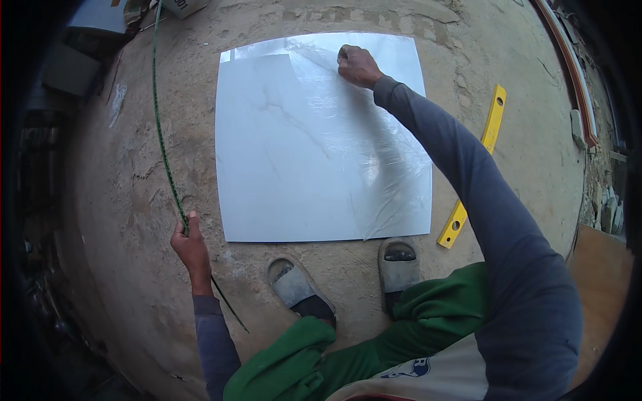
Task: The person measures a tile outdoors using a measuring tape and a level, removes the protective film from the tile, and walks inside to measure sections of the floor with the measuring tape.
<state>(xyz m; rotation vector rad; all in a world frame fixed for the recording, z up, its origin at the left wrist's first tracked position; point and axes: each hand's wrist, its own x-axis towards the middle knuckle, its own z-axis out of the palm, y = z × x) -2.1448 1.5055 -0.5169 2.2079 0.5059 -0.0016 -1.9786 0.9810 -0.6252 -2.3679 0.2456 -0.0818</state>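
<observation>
In front of my feet lies a large white slab [267, 180] with faint grey marble veins. Clear plastic film [394, 174], wrinkled and shiny, covers its right part and stretches up toward the far edge. My right hand [358, 65] is closed over the far part of the slab, its fingers pinching the film. Off the slab's left side, my left hand [190, 244] is wrapped round a narrow green strap [159, 120]. This strap runs away to the top of the view, and its short loose end hangs below my hand.
A yellow spirit level [493, 123] lies on the rough concrete floor [140, 321] right of the slab, partly behind my right arm. My sandalled feet [294, 284] are close to the near edge. Long strips [568, 67] lie far right; a brown board [598, 287] sits nearer.
</observation>
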